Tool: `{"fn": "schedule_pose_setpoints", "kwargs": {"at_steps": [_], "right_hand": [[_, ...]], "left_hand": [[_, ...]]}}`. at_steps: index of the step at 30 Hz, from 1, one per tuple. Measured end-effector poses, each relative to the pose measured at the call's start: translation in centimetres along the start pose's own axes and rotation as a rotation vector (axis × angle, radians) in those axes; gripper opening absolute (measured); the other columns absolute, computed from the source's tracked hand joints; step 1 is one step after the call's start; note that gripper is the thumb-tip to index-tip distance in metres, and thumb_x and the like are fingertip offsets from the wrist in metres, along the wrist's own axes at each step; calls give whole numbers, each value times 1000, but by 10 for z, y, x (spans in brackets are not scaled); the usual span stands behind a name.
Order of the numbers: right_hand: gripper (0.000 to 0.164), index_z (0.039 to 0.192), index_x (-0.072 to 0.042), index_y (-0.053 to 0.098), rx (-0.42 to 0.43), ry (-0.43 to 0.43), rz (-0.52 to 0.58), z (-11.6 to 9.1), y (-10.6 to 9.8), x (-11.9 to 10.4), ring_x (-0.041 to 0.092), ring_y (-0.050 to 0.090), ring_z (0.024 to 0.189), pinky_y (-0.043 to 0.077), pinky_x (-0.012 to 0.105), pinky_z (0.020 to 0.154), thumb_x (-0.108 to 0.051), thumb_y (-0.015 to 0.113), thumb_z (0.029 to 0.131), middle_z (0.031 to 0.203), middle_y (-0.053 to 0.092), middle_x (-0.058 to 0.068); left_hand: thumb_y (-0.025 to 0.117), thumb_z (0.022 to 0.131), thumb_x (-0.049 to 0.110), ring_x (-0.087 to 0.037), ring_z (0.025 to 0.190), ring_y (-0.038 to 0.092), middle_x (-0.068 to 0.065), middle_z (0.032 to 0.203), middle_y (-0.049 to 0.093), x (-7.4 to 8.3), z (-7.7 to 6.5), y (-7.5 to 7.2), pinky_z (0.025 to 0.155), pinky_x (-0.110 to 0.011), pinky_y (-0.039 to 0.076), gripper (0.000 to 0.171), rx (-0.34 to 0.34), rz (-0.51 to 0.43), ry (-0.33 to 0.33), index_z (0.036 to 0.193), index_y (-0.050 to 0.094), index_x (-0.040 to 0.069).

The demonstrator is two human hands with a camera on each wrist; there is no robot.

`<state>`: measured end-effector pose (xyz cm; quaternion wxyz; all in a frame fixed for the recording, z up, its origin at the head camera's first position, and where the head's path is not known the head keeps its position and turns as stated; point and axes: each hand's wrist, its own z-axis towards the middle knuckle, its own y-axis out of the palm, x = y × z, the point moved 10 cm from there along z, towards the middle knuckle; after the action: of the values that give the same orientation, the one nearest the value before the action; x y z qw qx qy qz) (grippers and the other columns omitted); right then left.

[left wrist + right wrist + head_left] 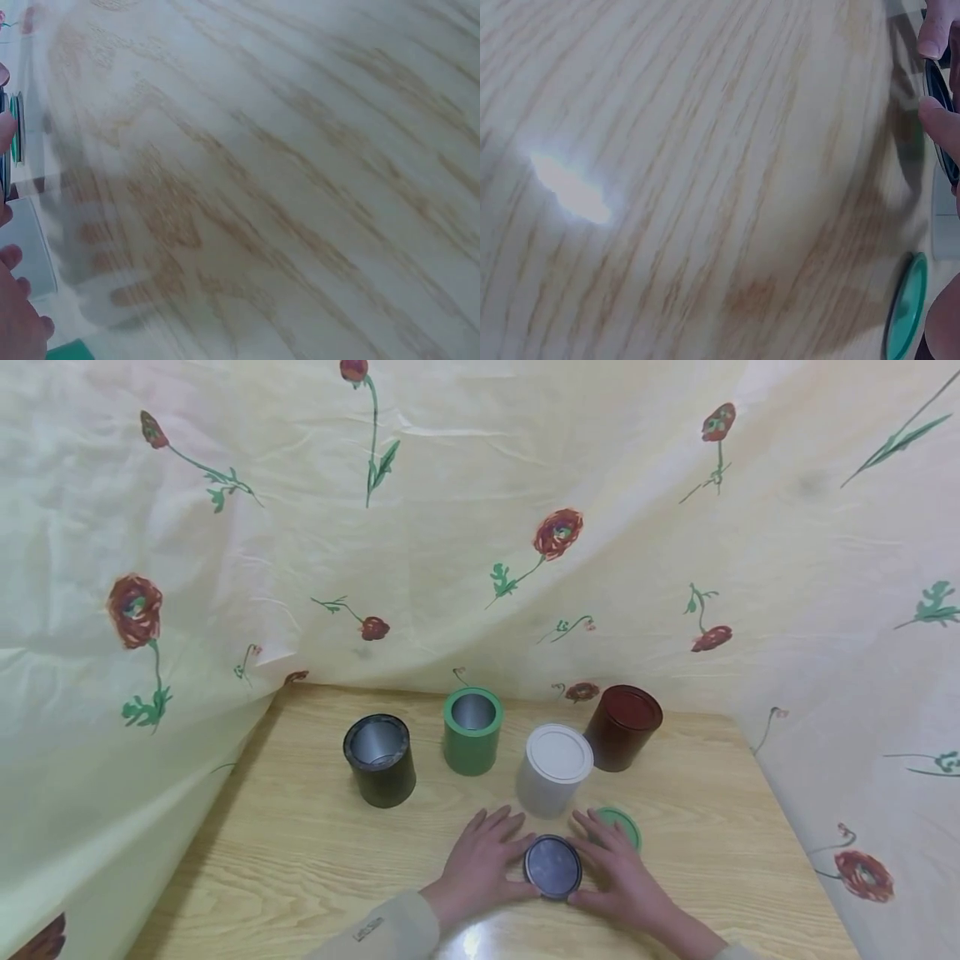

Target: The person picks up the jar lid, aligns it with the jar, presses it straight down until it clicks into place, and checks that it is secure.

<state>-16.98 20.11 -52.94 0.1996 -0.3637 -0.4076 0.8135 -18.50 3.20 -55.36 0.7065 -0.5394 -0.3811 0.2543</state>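
Note:
Between both hands is a round dark lid (553,867), its grey face turned up toward the head camera. My left hand (483,867) pinches its left edge with thumb and index finger. The right hand (617,878) pinches the opposite edge in the same way. In the right wrist view the dark lid (939,112) shows nearly edge-on, held above the table. A green lid (621,828) lies on the table by the right hand, its left part covered by the fingers. The black can (384,768) stands without a lid, farther back on the left.
Behind the hands stand an uncovered green can (471,747), a white can (551,777) with its lid on and a dark red can (621,731) with its lid on. A flowered cloth (420,568) hangs around the wooden table (285,843).

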Motion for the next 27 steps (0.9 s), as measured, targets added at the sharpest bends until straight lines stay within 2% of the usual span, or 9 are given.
{"fn": "schedule_pose_setpoints", "kwargs": {"at_steps": [6, 8, 15, 19, 22, 27], "right_hand": [[77, 131, -6, 74, 43, -41, 10, 1, -9, -8, 12, 18, 162, -7, 29, 130, -35, 100, 64, 154, 54, 26], [78, 133, -6, 73, 61, -59, 16, 2, -12, -10, 14, 19, 163, -7, 30, 131, -34, 100, 64, 154, 54, 26], [82, 136, -5, 71, 128, -103, 2, 6, -25, -20, 34, 36, 157, -2, 34, 133, -31, 98, 64, 155, 54, 25], [78, 138, -6, 70, 130, -92, -7, 10, -32, -23, 34, 36, 157, -2, 37, 133, -43, 93, 74, 158, 52, 23], [75, 139, -7, 69, 136, -91, -3, 14, -37, -26, 32, 33, 159, -2, 39, 134, -56, 83, 84, 159, 51, 22], [74, 140, -5, 68, 188, -146, -6, 21, -48, -33, 27, 30, 161, -1, 40, 134, -58, 79, 89, 158, 51, 24]], "left_hand": [[71, 87, 76, -29, 155, 40, -3, 164, 50, 3, -2, -12, 126, -56, 33, 79, 64, 39, 49, 150, 64, 28], [72, 87, 76, -28, 155, 40, -3, 164, 50, 4, -3, -17, 127, -56, 33, 79, 88, 49, 65, 149, 65, 28], [72, 86, 75, -29, 154, 43, -4, 161, 54, 10, -5, -40, 126, -56, 35, 78, 178, 98, 127, 149, 64, 30], [73, 85, 76, -29, 153, 45, -3, 160, 55, 12, -4, -53, 126, -54, 35, 79, 223, 132, 156, 149, 64, 30], [74, 85, 75, -29, 152, 46, -4, 159, 56, 13, -4, -64, 126, -53, 35, 78, 272, 141, 183, 147, 67, 28], [78, 83, 72, -30, 149, 49, -6, 158, 57, 15, -4, -81, 124, -54, 38, 77, 369, 153, 232, 144, 69, 26]]}}
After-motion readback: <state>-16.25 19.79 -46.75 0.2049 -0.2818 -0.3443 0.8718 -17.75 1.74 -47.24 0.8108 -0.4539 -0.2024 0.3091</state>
